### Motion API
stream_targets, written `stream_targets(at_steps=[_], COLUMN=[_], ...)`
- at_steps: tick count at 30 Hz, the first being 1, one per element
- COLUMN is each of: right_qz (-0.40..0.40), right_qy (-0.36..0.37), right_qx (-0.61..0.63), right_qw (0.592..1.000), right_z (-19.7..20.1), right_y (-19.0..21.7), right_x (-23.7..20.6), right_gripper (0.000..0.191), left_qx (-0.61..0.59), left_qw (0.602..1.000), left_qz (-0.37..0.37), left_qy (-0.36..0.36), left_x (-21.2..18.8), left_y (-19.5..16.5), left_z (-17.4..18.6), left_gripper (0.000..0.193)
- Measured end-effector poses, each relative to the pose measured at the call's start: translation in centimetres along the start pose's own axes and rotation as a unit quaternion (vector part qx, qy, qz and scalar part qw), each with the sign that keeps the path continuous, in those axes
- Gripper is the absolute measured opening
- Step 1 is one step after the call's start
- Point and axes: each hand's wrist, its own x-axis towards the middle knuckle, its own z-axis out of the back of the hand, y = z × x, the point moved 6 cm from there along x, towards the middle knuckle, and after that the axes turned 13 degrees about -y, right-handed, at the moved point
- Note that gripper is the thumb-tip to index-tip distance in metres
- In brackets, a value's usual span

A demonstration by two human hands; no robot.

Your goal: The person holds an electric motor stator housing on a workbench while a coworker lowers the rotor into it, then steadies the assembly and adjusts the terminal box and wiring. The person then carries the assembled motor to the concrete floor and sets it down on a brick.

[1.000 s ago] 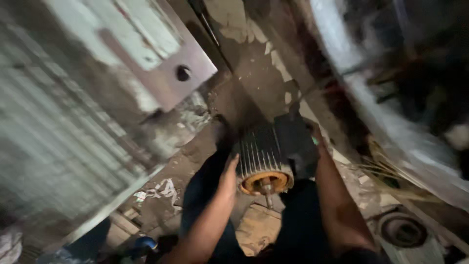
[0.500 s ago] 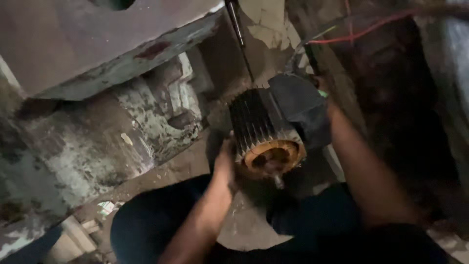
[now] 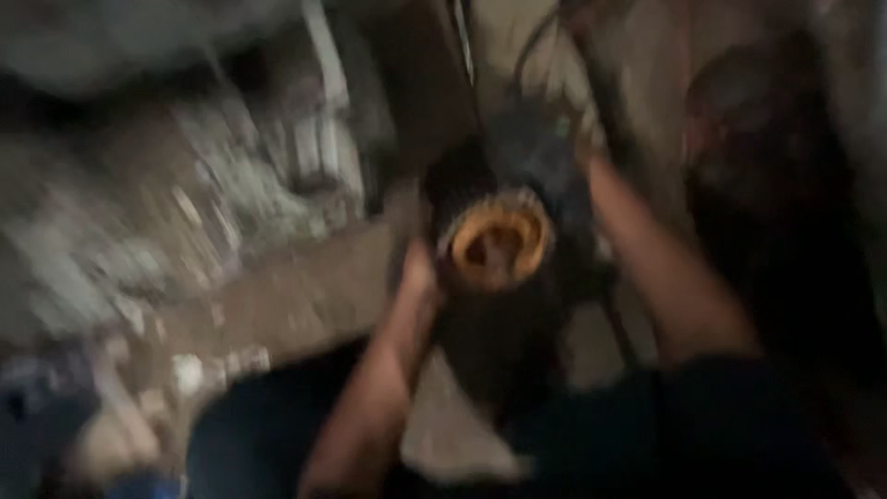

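View: head camera, looking down; heavily blurred throughout, fine detail lost.
Main item: dark ribbed cylindrical motor body with an orange-copper ring of windings at its open end; centre of frame, open end turned up toward the camera, between the two forearms, above the lap.
Left hand: pressed against the left flank of the motor body, just beside the orange ring; fingers curled round the side as far as visible, exact finger spread not readable through the blur.
Right hand: at the far upper right side of the motor body, against a dark blue-grey mass there; open or closed not determinable, grip hidden by blur.
Forearms: bare; left rising from bottom centre, right running down to the lower right.
Legs: dark trousers across the bottom of frame, knees either side of a pale patch of floor.
Surroundings, left: grey flaking metal machine casting, worn paint, near the motor body but apart.
Surroundings, top: thin dark rod or cable running upward behind the motor body.
Ground: brown dusty floor with pale scraps.
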Motion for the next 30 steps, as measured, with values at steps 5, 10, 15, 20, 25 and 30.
stream_targets(at_steps=[5,10,15,20,25,30], right_qz=[-0.018,-0.021,0.010,0.003,-0.015,-0.030], right_qy=[0.016,0.033,0.001,-0.023,-0.040,-0.013], right_qx=[0.014,-0.031,-0.060,-0.064,-0.016,-0.044], right_qw=[1.000,0.999,0.998,0.998,0.999,0.999], right_z=[2.7,3.0,0.4,1.1,5.0,4.0], right_y=[-2.8,-3.3,-0.6,-0.1,0.8,4.3], right_x=[2.0,5.0,5.6,4.5,5.9,5.8], right_gripper=[0.051,0.051,0.051,0.051,0.051,0.051], left_qx=[0.012,-0.015,-0.020,-0.025,-0.012,-0.034], left_qw=[1.000,0.999,0.998,0.998,0.996,0.993], left_qz=[0.004,0.027,0.012,0.007,0.034,0.081], left_qy=[0.025,0.039,0.051,0.060,0.087,0.076], left_x=[-5.2,-4.2,1.7,2.0,-2.8,-5.5], left_y=[-0.8,-2.0,-3.0,-1.6,0.2,-2.2], left_z=[0.4,-0.4,-0.5,0.1,0.5,-2.1], left_gripper=[0.073,0.075,0.077,0.078,0.078,0.085])
